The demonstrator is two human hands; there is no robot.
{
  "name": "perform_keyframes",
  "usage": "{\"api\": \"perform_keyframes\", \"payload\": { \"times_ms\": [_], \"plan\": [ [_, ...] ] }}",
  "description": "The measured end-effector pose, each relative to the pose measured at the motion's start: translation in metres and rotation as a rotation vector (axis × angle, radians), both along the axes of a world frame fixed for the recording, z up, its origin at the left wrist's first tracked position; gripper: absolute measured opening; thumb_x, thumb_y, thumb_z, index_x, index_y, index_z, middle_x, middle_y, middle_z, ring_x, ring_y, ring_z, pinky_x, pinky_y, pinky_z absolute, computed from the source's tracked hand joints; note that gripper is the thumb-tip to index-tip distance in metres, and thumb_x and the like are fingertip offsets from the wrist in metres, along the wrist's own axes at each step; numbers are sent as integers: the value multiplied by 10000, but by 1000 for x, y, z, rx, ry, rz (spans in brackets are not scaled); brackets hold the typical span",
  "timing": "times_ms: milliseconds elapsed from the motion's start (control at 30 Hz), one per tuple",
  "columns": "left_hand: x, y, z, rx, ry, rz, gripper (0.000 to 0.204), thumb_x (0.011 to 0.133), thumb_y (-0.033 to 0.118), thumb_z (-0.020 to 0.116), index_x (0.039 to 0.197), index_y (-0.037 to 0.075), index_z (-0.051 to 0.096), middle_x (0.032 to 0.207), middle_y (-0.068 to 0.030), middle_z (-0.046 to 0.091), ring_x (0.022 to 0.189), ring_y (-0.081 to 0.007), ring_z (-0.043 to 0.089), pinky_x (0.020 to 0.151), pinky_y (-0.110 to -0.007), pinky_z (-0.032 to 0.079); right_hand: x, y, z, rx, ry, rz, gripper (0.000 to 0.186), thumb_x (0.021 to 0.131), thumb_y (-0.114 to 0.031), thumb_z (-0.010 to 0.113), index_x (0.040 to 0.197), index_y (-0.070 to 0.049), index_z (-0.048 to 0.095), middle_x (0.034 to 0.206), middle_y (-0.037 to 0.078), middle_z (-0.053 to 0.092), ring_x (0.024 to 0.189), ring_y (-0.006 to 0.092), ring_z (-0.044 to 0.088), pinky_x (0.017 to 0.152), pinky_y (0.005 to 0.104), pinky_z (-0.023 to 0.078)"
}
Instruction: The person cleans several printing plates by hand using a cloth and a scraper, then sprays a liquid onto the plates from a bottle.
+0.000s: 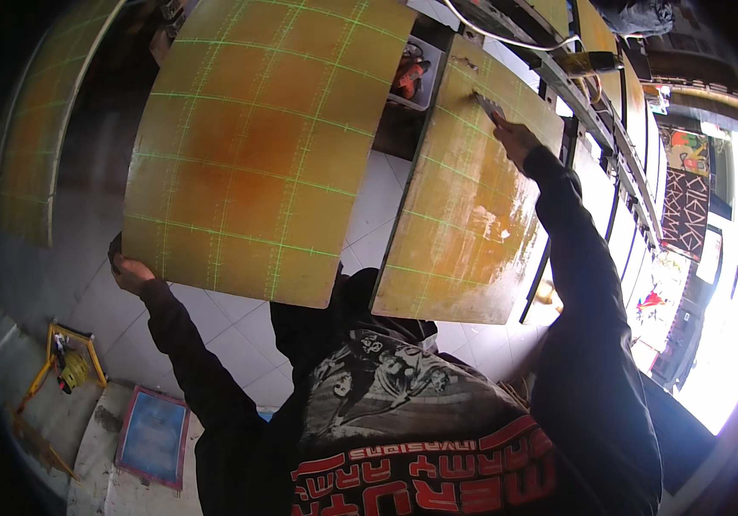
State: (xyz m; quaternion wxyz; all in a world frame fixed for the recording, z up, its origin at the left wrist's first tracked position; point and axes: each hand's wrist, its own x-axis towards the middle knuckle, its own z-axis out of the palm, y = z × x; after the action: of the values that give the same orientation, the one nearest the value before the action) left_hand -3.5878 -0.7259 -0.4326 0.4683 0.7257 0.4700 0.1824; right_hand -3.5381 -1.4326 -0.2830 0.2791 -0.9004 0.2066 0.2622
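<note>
Head view: right hand (518, 144) has its fingers closed around a scraper (488, 105), blade at the far part of the narrower panel (455, 185). Left hand (134, 275) sits at the near left corner of the wider panel (248, 155); finger closure cannot be told. Beyond the gap between panels, a pale bin (421, 101) contains orange-and-dark contents (408, 76), partly hidden.

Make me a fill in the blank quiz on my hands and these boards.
The right hand holds a scraper at the narrower board, which lies to the ____ of the wider board.
The left hand is at the wider board's lower ____ corner.
Grid lines on both boards are ____.
Missing words: right; left; green.
</note>
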Motion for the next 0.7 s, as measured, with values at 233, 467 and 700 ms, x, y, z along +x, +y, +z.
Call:
{"api": "perform_keyframes", "payload": {
  "times_ms": [233,467,700],
  "plan": [
    [16,-20,-4,-77,-279,-21,389,825,297,461,944,-28,639,893,-149,662,791,-275,628,697,-380,495,-41,7,8,-264,-391,213,449,949,-273,473,1379,-156,417,1042,147,653,905,168,630,744,265,488],
    [4,10,-21,274,-77,-106,342,894,276,480,994,-4,648,1013,-106,667,894,-221,626,775,-356,496,-229,140,36,-32,-165,-111,344,966,-168,449,1285,-53,507,1266,156,548,1142,220,554,946,308,433],
    [4,2,-11,367,-117,-213,346,808,244,483,926,-57,606,853,-188,663,719,-292,624,663,-386,495,-324,237,55,-108,-79,-105,360,926,-147,465,1276,-84,518,1149,153,596,828,339,650,644,392,537]
  ]
}}
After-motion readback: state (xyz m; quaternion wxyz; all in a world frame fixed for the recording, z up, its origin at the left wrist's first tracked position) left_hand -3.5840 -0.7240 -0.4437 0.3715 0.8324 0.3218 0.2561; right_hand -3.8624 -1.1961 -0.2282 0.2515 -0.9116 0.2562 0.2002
